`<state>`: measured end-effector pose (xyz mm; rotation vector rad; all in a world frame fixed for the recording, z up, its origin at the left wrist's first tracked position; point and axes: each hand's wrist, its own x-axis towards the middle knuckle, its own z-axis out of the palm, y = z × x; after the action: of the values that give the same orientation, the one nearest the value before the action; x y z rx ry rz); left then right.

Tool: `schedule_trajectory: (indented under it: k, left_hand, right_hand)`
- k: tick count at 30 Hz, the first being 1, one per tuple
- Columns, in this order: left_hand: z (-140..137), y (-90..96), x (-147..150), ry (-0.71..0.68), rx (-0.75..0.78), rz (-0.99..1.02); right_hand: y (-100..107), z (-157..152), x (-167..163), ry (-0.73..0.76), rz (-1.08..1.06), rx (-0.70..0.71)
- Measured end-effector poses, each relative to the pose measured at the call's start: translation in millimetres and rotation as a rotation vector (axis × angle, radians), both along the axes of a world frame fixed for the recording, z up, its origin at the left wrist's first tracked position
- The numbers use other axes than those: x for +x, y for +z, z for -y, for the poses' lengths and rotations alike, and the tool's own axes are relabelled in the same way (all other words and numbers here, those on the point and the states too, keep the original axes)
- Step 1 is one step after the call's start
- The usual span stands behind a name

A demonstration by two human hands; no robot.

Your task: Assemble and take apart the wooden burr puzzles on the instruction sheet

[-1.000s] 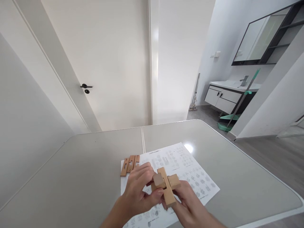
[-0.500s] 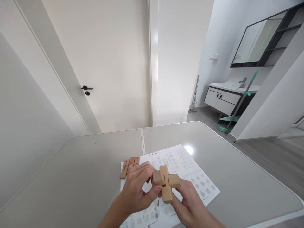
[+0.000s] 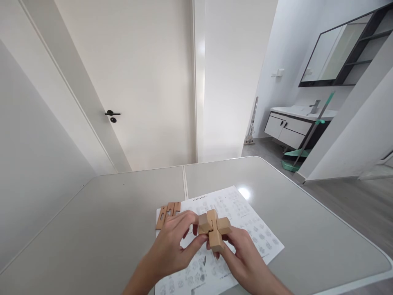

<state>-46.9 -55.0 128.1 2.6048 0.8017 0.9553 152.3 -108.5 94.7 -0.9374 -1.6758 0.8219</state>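
A wooden burr puzzle (image 3: 215, 231), made of crossed pale blocks, is held up above a printed sheet (image 3: 245, 217). My left hand (image 3: 176, 239) pinches its left block between thumb and fingers. My right hand (image 3: 245, 250) grips it from the right and below, its fingers partly hidden behind the blocks. A small dark gap shows at the crossing of the blocks. Just beyond my left hand, several flat wooden pieces (image 3: 161, 217) with cut-outs lie side by side at the sheet's upper left corner, the leftmost marked 2.
The grey table (image 3: 123, 221) has a seam running back from the sheet. Behind it is a white door (image 3: 153, 82) with a black handle. To the right stand a washbasin cabinet (image 3: 287, 127), a green dustpan (image 3: 290, 165) and a mop (image 3: 253, 123).
The burr puzzle has tipped slightly and its front end sits a little higher. My left hand's fingers have shifted on the left block, uncovering more of it.
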Motion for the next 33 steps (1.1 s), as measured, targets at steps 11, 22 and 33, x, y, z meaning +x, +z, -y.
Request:
schedule_trajectory:
  k: [11,22,33]
  left_hand:
    - [3,-11.1,10,0.088,-0.053,0.037]
    - [8,-9.5,16,0.095,-0.035,0.098]
    - [17,-12.5,17,0.047,-0.05,0.153]
  right_hand:
    - [-27,-9,0,-0.119,0.034,0.068]
    - [-38,-7,-6,-0.238,0.059,0.236]
    - [-33,-6,-7,-0.311,0.084,0.44]
